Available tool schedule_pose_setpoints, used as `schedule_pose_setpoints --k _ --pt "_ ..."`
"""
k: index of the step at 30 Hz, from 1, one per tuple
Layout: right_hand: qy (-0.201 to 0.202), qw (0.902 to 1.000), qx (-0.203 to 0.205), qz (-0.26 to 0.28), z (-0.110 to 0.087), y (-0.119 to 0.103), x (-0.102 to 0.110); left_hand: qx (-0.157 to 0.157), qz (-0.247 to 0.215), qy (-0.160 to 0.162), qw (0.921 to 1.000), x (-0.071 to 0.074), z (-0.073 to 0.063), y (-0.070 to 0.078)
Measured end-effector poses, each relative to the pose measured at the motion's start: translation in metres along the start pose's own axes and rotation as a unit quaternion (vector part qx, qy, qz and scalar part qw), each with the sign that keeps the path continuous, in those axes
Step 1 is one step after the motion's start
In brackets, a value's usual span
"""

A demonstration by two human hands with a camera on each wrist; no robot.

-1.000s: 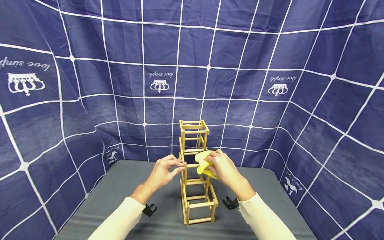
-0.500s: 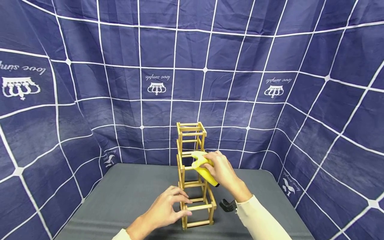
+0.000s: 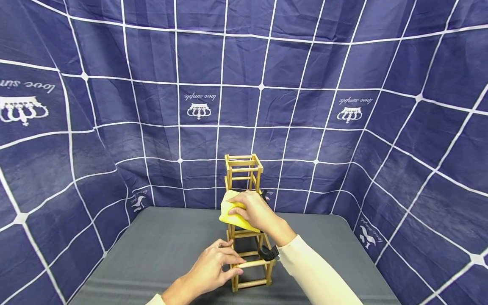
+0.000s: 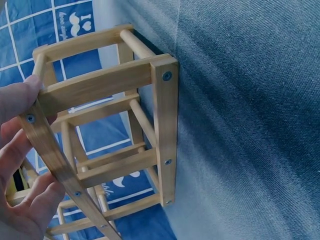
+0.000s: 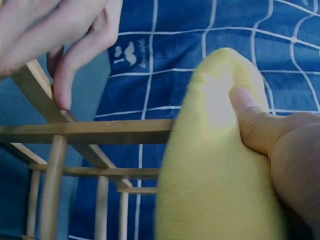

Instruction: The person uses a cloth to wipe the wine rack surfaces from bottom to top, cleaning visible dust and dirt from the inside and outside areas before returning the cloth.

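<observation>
A stepped wooden rack [image 3: 254, 263] of slats and round rods stands on the grey surface, its tallest tier at the back. At the low front tier, my left hand [image 3: 211, 267] grips the rack's left side. The left wrist view has the thumb [image 4: 22, 97] at the top corner and curled fingers along the outside of a screwed slat [image 4: 100, 86]. My right hand [image 3: 256, 212] pinches a folded yellow cloth [image 3: 232, 218] over the middle tier, hiding that part. Up close in the right wrist view, the plush cloth [image 5: 210, 175] overlaps a bar [image 5: 110, 131], thumb pressed on it.
Blue fabric [image 3: 244, 106] with white grid lines hangs behind and on both sides. The grey padded surface [image 3: 171, 233] extends to the left and right of the rack. A black wrist strap piece [image 3: 269, 253] hangs under the right wrist.
My left hand has come down from the middle tier to the front low tier and grips there. The right hand has carried the yellow cloth leftward across the middle tier.
</observation>
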State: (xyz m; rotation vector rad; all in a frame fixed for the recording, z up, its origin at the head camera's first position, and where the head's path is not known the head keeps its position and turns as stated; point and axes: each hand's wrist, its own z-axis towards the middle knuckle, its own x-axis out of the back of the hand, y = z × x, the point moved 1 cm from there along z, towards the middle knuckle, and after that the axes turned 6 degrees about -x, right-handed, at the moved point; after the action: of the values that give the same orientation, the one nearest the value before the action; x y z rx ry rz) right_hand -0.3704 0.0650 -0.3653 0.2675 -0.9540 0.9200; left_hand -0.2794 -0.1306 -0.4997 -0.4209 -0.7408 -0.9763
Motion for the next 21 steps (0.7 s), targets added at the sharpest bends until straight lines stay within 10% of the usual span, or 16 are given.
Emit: schedule_pose_setpoints --k 11,21 --pt "-0.041 0.9947 -0.092 -0.018 0.039 -0.001 -0.015 0.014 0.001 -0.013 0.9998 0.001 -0.001 0.003" --pt "-0.104 0.9900 -0.094 0.014 0.025 0.000 -0.001 0.015 -0.003 -0.016 0.9998 0.001 0.001 0.000"
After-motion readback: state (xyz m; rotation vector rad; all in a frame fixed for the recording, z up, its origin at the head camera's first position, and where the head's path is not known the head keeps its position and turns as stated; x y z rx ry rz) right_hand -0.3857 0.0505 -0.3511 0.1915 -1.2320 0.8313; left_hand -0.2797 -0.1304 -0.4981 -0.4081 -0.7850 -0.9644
